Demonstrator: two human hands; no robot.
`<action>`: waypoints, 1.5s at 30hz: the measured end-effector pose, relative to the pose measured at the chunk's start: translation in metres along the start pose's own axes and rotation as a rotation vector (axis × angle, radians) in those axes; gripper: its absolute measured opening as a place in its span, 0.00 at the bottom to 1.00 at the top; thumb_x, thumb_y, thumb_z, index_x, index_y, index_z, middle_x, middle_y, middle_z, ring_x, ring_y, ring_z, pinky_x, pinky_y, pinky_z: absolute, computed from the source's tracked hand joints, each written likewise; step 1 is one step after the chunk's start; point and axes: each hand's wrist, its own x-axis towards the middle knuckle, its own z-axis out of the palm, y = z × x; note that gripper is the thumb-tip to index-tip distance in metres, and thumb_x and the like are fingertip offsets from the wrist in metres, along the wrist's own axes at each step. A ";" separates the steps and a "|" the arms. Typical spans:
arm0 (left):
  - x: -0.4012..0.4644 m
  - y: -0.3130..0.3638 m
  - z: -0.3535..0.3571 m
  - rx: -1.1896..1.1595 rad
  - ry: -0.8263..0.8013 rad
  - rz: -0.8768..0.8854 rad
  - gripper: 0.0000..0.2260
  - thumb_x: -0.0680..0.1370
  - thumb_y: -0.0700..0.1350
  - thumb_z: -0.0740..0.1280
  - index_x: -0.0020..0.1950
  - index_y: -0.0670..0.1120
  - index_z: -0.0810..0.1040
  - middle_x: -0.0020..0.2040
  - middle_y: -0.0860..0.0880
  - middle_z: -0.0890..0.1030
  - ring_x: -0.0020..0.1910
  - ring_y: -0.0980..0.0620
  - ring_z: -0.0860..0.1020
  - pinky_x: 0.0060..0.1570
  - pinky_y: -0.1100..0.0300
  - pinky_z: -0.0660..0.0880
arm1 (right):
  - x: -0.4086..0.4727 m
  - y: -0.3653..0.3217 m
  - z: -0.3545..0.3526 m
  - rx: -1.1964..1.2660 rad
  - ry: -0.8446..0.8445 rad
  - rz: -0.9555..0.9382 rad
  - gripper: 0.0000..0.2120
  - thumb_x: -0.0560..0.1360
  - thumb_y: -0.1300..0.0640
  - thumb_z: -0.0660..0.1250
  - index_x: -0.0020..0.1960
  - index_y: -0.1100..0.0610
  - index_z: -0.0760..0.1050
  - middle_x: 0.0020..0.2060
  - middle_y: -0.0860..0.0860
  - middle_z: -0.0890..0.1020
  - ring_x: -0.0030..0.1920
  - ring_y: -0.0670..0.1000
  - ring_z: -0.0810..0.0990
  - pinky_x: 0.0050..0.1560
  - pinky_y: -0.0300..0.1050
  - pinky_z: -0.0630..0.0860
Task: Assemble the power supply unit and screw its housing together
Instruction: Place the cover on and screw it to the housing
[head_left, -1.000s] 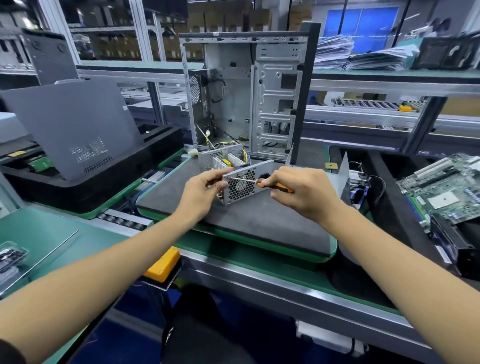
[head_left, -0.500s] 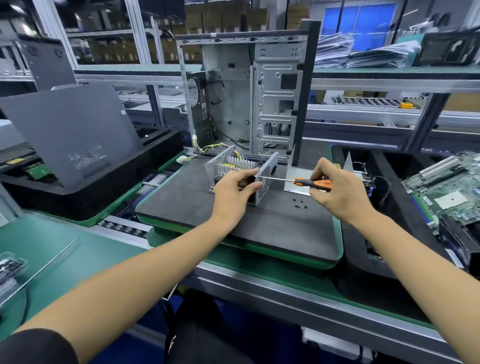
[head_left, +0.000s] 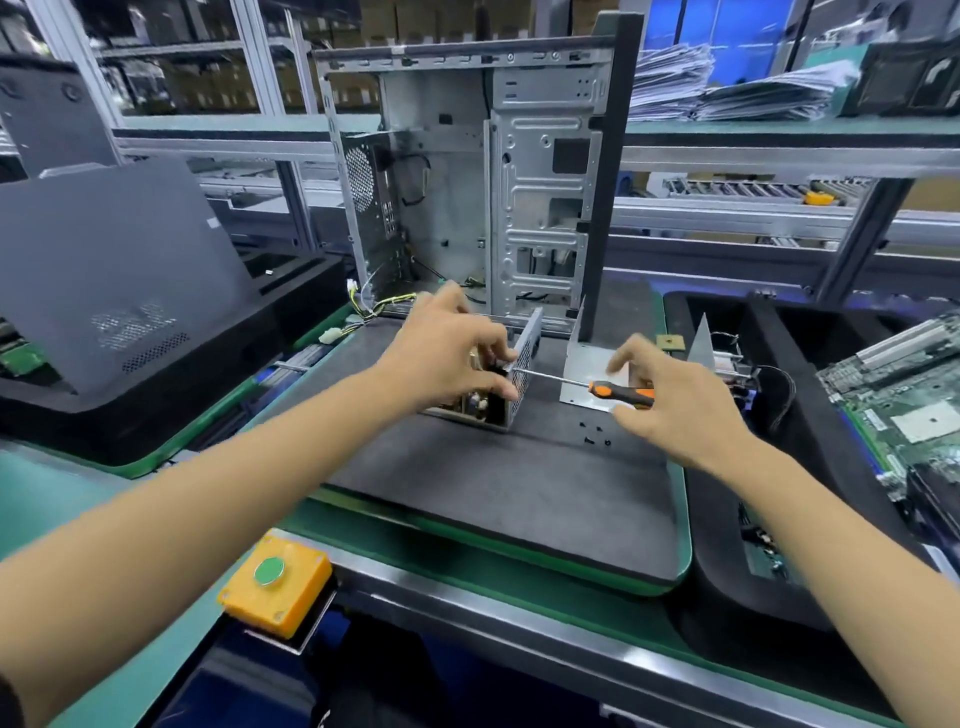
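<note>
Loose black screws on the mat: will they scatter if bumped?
Probably. The screws look tiny and light, lying loose on the foam mat. The mat's soft surface may slow rolling. They would likely be fiddly to pinch.

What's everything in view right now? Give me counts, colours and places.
Power supply unit: 1, silver mesh, mat centre, open.
Screwdriver: 1, orange-black handle, tip at the unit.
Housing cover: 1, silver, right of unit.
Loose screws: several, black, on mat.
Foam mat: 1, dark grey.
Computer case: 1, silver, upright behind.
Side panel: 1, grey, left.
Button box: 1, yellow, green button.
Motherboard: 1, green, right.
Left hand: grips unit.
Right hand: pinches screwdriver.
</note>
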 end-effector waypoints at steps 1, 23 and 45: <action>0.002 -0.004 -0.001 0.013 0.008 0.030 0.19 0.63 0.67 0.78 0.45 0.56 0.84 0.48 0.60 0.79 0.53 0.52 0.67 0.50 0.58 0.56 | -0.001 -0.002 0.000 -0.012 0.008 -0.029 0.14 0.65 0.50 0.65 0.49 0.44 0.65 0.32 0.44 0.76 0.31 0.44 0.74 0.30 0.43 0.65; 0.023 -0.002 0.026 -0.399 -0.386 0.192 0.09 0.85 0.50 0.65 0.49 0.46 0.76 0.45 0.50 0.76 0.54 0.51 0.68 0.58 0.68 0.60 | -0.012 -0.026 -0.011 -0.271 0.212 -0.271 0.17 0.66 0.63 0.76 0.42 0.53 0.68 0.30 0.46 0.69 0.29 0.56 0.67 0.24 0.48 0.70; 0.017 0.004 0.029 -0.461 -0.337 0.177 0.04 0.83 0.51 0.63 0.53 0.53 0.76 0.45 0.54 0.76 0.54 0.53 0.67 0.60 0.57 0.64 | -0.010 -0.024 -0.014 -0.449 0.277 -0.549 0.13 0.80 0.58 0.58 0.37 0.56 0.71 0.29 0.52 0.70 0.25 0.57 0.67 0.22 0.45 0.65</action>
